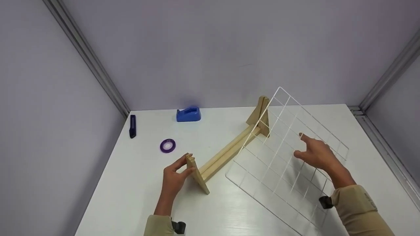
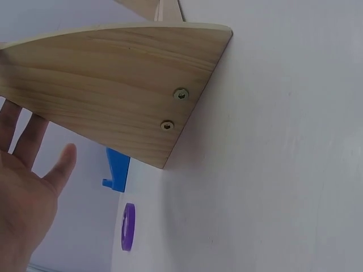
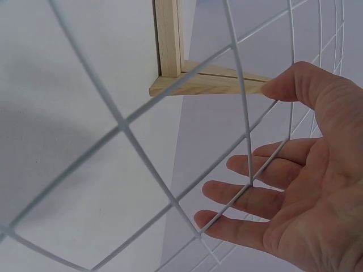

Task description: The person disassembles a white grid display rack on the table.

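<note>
A light wooden stand (image 1: pixel 226 152), two shaped end panels joined by a grooved bar, lies diagonally on the white table. My left hand (image 1: pixel 175 178) grips the top of its near end panel (image 2: pixel 130 79), fingers on one side and thumb on the other. Two screw heads show on that panel's outer face. My right hand (image 1: pixel 318 154) holds a white wire grid panel (image 1: pixel 277 152), which tilts above the table by the stand. In the right wrist view, wires cross in front of the fingers (image 3: pixel 244 198), while the thumb lies on the near side.
A purple tape roll (image 1: pixel 167 146) lies left of the stand. Behind it are a blue tape dispenser (image 1: pixel 188 114) and a dark blue utility knife (image 1: pixel 132 126). Pale walls enclose the table (image 1: pixel 131 200) at the back and sides.
</note>
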Motion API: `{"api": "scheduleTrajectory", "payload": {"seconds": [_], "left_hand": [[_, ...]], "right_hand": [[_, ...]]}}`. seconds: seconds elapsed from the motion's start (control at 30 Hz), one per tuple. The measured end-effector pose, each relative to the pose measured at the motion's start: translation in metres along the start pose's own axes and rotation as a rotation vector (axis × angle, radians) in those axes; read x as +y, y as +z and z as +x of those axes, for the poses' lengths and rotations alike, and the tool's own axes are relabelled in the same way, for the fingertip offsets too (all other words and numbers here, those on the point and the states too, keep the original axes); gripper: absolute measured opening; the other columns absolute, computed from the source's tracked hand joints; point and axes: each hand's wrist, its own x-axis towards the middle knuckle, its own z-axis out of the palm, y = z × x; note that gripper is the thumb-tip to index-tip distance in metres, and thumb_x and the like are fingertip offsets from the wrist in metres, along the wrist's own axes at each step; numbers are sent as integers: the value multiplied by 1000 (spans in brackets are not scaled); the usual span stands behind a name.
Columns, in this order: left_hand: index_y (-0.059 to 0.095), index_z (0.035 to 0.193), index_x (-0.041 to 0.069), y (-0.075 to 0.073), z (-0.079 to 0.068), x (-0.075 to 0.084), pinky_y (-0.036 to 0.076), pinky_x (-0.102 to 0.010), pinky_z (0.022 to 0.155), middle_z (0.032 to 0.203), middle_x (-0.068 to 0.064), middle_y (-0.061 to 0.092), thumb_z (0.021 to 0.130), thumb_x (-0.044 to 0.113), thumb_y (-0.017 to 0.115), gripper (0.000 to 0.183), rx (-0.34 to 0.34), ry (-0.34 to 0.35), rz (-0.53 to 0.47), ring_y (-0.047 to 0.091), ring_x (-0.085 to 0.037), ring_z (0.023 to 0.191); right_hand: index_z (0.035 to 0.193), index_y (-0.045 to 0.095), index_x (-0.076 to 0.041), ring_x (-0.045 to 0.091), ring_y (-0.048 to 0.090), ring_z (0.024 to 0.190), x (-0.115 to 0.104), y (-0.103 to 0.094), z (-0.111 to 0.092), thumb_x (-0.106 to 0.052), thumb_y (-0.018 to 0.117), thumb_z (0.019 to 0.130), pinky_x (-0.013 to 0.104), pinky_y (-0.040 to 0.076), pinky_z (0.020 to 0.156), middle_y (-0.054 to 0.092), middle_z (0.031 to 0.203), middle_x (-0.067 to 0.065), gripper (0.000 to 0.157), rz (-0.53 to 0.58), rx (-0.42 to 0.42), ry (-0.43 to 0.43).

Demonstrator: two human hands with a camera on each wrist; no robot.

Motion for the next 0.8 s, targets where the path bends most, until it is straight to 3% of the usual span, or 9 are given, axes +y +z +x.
{"api": "scheduleTrajectory", "payload": {"seconds": [0.27, 0.53, 0.67, 0.8], "left_hand": [[74, 125, 16, 2, -7, 3, 48, -39, 112, 127, -1, 72, 80, 19, 86, 47, 28, -3, 5, 69, -18, 119], [73, 125, 14, 6, -17, 7, 47, -18, 106, 128, 0, 72, 78, 22, 87, 50, 65, 10, 3, 68, -17, 120], [73, 125, 12, 8, -20, 7, 48, -17, 105, 127, 0, 72, 78, 20, 87, 49, 84, 48, 16, 69, -17, 119], [73, 124, 11, 11, -22, 7, 49, -18, 104, 125, 0, 73, 78, 20, 87, 49, 103, 74, 38, 70, -16, 117]], "right_hand": [[154, 31, 9, 16, 46, 60, 1, 1, 2, -19, 63, 92, 32, 39, 60, 67, 89, 19, 75, -19, -10, -15], [153, 32, 9, 18, 48, 66, 1, 2, 4, -20, 65, 92, 33, 41, 61, 58, 80, 10, 75, -29, -28, -19], [154, 33, 8, 19, 48, 66, 1, 4, 4, -20, 65, 91, 34, 41, 63, 55, 75, 8, 76, -39, -41, -16], [153, 34, 9, 19, 50, 69, 1, 5, 5, -19, 66, 91, 34, 43, 66, 63, 85, 13, 75, -48, -43, -25]]}}
